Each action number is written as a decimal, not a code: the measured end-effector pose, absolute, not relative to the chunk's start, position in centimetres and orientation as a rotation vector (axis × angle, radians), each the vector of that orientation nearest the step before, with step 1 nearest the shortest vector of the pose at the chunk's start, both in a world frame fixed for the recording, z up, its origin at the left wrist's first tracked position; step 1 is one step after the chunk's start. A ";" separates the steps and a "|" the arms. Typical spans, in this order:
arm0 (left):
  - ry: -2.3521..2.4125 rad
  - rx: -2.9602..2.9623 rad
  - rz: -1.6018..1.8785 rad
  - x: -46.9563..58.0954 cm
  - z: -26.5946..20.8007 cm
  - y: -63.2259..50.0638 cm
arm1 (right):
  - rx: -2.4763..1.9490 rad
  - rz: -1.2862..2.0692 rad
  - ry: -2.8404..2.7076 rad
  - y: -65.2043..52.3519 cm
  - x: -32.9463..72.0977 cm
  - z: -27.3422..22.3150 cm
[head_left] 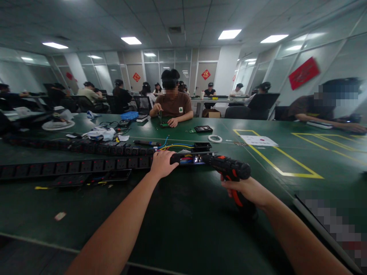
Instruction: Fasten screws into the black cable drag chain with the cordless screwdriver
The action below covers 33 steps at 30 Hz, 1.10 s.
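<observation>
My right hand [249,190] is wrapped around the handle of a black and orange cordless drill [229,167]. The drill points left, its nose at the right end of a long black power strip [97,165]. Coloured wires [187,160] show inside the strip's uncovered end. My left hand [163,164] is closed over the strip just left of those wires, thumb toward me and the other fingers partly hidden behind. Whether the drill's bit touches anything cannot be made out.
Behind lies a second power strip [77,147], with a black screwdriver-like tool [146,143] nearby. Loose black socket panels [71,179] lie in front at left. A tape roll [215,138] and paper sheet [258,140] are at right. Across the table sits a co-worker [173,103].
</observation>
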<state>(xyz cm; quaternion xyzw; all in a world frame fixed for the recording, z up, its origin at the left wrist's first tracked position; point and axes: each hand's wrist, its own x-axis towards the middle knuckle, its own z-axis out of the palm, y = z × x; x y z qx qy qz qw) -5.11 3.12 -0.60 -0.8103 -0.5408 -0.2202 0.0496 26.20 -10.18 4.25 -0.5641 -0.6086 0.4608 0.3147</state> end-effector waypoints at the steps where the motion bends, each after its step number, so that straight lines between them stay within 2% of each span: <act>1: -1.648 -2.466 -0.676 -5.1 -0.6 3.1 | -1.489 1.209 -1.607 -10.2 26.2 4.2; 33: -1.617 -2.464 -0.700 -5.3 -0.8 3.2 | -1.514 1.170 -1.614 -10.8 25.6 4.8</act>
